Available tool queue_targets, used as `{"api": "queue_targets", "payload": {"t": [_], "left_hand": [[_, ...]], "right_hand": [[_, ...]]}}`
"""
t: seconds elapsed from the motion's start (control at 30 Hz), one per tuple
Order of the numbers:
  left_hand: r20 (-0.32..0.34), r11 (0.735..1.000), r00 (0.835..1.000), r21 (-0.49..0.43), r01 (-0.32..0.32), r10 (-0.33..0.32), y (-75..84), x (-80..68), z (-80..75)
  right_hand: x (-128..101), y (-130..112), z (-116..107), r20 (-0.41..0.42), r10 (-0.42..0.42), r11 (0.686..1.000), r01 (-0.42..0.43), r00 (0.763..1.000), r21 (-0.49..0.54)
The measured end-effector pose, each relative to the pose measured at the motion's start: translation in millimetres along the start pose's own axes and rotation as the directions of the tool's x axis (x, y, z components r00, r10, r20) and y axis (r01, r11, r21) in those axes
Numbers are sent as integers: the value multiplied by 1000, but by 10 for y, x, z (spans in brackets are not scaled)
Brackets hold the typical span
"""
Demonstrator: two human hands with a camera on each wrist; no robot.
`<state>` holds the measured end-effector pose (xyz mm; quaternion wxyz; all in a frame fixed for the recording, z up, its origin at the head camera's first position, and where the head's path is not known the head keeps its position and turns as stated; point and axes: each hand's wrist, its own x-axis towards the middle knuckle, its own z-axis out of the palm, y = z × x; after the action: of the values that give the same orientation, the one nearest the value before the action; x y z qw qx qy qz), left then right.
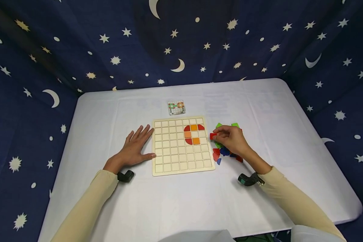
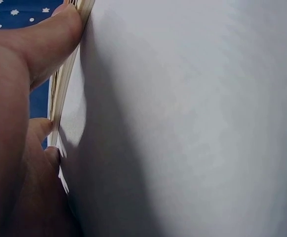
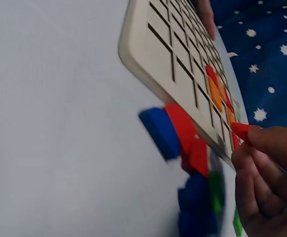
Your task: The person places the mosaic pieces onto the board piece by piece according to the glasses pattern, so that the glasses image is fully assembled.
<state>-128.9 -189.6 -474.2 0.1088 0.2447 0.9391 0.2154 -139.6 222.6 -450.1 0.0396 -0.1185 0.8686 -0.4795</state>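
The pale wooden grid board [image 1: 169,161] lies on the table between both hands. My left hand [image 1: 134,148] rests at its left side with fingers spread, thumb and fingertips right at the board's edge. My right hand [image 1: 234,139] pinches a small red piece [image 3: 242,131] between thumb and fingers, just beyond the board's right edge. Towards the upper right of the grid, orange squares [image 1: 196,141] and red quarter-circle pieces [image 1: 187,128] form a C-like shape. Under and around the right hand are loose pieces: green squares, blue pieces [image 1: 224,152] and red pieces [image 1: 216,152], partly hidden by it.
A small pattern card [image 1: 176,108] with a printed grid and coloured shapes lies behind the board. White cloth [image 1: 181,201] covers the table. Dark blue curtains [image 1: 124,43] with stars and moons hang at the back and sides.
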Motion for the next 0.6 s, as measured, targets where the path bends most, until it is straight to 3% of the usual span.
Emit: {"api": "queue_targets", "payload": {"t": [0.27, 0.6], "left_hand": [[1, 1000, 1000, 4, 3, -3, -4, -2, -3], [-5, 1000, 1000, 7, -2, 2, 10, 9, -5]], "right_hand": [[106, 7, 228, 85, -134, 980, 145, 987, -138], [100, -5, 298, 208, -269, 865, 330, 941, -378]]}}
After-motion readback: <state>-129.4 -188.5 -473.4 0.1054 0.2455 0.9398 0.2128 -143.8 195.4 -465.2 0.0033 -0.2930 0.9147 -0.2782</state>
